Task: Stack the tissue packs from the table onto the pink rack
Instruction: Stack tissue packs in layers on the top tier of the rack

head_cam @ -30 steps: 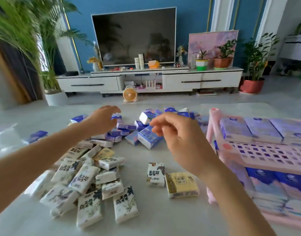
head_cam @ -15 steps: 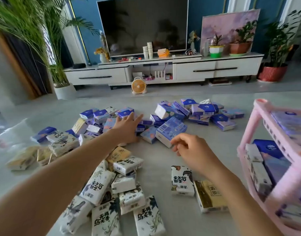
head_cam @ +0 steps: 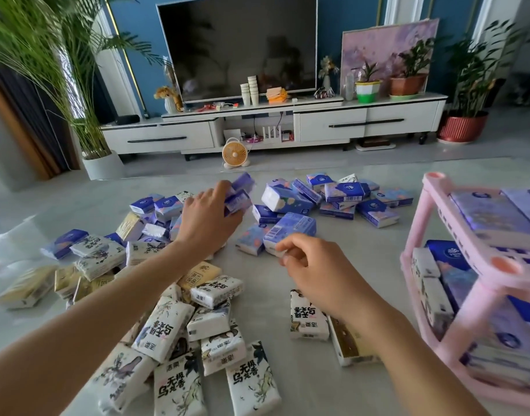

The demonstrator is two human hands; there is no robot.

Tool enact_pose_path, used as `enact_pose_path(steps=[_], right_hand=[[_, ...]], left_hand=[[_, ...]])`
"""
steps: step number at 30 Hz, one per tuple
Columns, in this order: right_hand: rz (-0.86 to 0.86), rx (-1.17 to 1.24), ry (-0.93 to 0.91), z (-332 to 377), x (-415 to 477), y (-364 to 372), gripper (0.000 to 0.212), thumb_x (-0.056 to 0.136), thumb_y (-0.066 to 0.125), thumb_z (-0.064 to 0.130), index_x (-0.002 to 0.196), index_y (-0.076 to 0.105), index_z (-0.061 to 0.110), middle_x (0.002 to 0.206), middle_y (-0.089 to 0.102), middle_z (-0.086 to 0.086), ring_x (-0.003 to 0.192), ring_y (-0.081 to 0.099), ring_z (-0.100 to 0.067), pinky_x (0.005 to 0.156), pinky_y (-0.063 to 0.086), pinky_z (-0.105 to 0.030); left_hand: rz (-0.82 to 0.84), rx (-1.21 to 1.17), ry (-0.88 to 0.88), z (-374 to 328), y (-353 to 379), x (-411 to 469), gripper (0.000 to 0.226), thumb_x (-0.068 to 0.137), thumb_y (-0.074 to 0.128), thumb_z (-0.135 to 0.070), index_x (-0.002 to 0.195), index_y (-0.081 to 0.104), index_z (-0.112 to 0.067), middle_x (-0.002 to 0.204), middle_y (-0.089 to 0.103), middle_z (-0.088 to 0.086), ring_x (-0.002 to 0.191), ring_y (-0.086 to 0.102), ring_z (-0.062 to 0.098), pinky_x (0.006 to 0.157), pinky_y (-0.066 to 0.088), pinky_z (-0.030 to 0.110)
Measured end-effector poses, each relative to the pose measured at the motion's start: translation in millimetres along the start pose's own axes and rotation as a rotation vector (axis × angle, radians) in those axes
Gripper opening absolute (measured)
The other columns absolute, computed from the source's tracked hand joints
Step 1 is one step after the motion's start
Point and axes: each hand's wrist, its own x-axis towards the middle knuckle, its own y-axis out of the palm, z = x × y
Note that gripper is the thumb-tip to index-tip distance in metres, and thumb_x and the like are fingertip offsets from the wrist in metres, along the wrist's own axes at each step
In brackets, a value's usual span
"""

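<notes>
Many small tissue packs lie scattered over the pale table (head_cam: 342,298): blue and purple ones at the back, white ones with black print at the front left. My left hand (head_cam: 208,217) grips two purple packs (head_cam: 238,193) and holds them just above the pile. My right hand (head_cam: 314,265) pinches the near corner of a blue pack (head_cam: 290,229) that still lies on the table. The pink rack (head_cam: 432,211) stands at the right edge, with packs on its top shelf and on the shelf below.
A white pack (head_cam: 308,316) and a yellow-edged pack (head_cam: 348,346) lie under my right forearm. Yellow packs (head_cam: 26,286) sit at the far left. Beyond the table are a TV stand (head_cam: 272,127), a small orange fan (head_cam: 234,153) and potted plants.
My left hand has closed on two purple packs and lifted them off the pile. My right hand has reached the blue pack and pinched its corner. The view has shifted slightly right.
</notes>
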Motion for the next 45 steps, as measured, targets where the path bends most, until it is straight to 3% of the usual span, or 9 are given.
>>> enact_pose_path(steps=[4,7,11,13,19,24,30,37,45], right_hand=[[-0.082,0.259,-0.107,25,-16,-11,0.042,0.093,0.05,0.03,0.132,0.036,0.034,0.086,0.053,0.019,0.064,0.054,0.009,0.055,0.041,-0.006],[-0.23,0.294,-0.202,37,-30,-20,0.056,0.09,0.054,0.033,0.138,0.026,0.04,0.116,0.055,0.012,0.098,0.054,0.011,0.079,0.046,-0.008],[-0.468,0.23,-0.245,49,-55,-45,0.054,0.09,0.055,0.03,0.138,0.031,0.038,0.119,0.053,0.001,0.101,0.055,-0.001,0.08,0.044,-0.008],[-0.514,0.234,-0.212,52,-68,-69,0.051,0.089,0.055,0.032,0.136,0.035,0.04,0.114,0.056,0.0,0.099,0.056,-0.003,0.081,0.043,-0.008],[-0.707,0.105,-0.06,26,-108,-162,0.041,0.087,0.059,0.029,0.126,0.051,0.036,0.09,0.062,0.014,0.076,0.057,0.006,0.065,0.041,-0.005],[-0.394,-0.025,0.321,-14,-129,-196,0.004,0.088,0.057,0.032,0.089,0.058,0.028,0.077,0.062,0.005,0.067,0.056,-0.01,0.062,0.04,-0.026],[-0.333,-0.207,0.399,-19,-125,-183,0.029,0.086,0.056,0.043,0.084,0.056,0.014,0.079,0.063,-0.004,0.072,0.057,-0.017,0.061,0.038,-0.029],[-0.279,-0.273,0.2,-16,-123,-177,0.032,0.085,0.056,0.044,0.116,0.053,0.038,0.11,0.046,0.0,0.106,0.044,-0.014,0.079,0.034,-0.024],[-0.237,-0.195,0.076,-17,-119,-170,0.023,0.081,0.054,0.044,0.085,0.069,0.026,0.091,0.049,-0.001,0.076,0.051,-0.002,0.063,0.038,-0.008]], left_hand=[[0.273,-0.878,-0.275,-54,-64,-26,0.04,0.076,0.072,-0.037,0.102,0.051,-0.015,0.093,0.068,0.006,0.077,0.066,0.018,0.067,0.056,0.029],[0.475,-1.162,-0.276,-84,-91,-38,0.043,0.07,0.073,-0.036,0.104,0.058,-0.014,0.095,0.072,0.008,0.082,0.07,0.02,0.072,0.058,0.027],[0.525,-1.146,-0.164,-120,-109,-40,0.058,0.07,0.064,-0.056,0.106,0.062,-0.012,0.098,0.072,0.011,0.092,0.067,0.03,0.09,0.053,0.04],[0.492,-1.092,-0.143,-143,-113,-40,0.069,0.074,0.051,-0.071,0.101,0.06,-0.008,0.081,0.069,0.007,0.069,0.065,0.018,0.071,0.055,0.025],[0.416,-1.209,-0.281,-203,-104,-39,0.03,0.098,0.034,-0.032,0.078,0.051,-0.018,0.051,0.064,0.0,0.042,0.056,0.013,0.051,0.044,0.026],[0.446,-1.291,-0.354,-228,-96,-36,0.023,0.095,0.037,-0.027,0.078,0.05,-0.02,0.05,0.066,-0.001,0.04,0.061,0.014,0.039,0.045,0.018],[0.491,-1.269,-0.347,-235,-94,-43,0.025,0.096,0.039,-0.029,0.081,0.054,-0.016,0.056,0.068,0.006,0.044,0.062,0.016,0.04,0.045,0.02],[0.506,-1.272,-0.327,-237,-95,-48,0.023,0.096,0.039,-0.029,0.085,0.053,-0.015,0.058,0.069,0.005,0.047,0.063,0.017,0.048,0.044,0.026],[0.515,-1.273,-0.34,-241,-96,-50,0.022,0.095,0.04,-0.03,0.087,0.053,-0.015,0.06,0.069,0.005,0.047,0.062,0.017,0.046,0.046,0.024]])
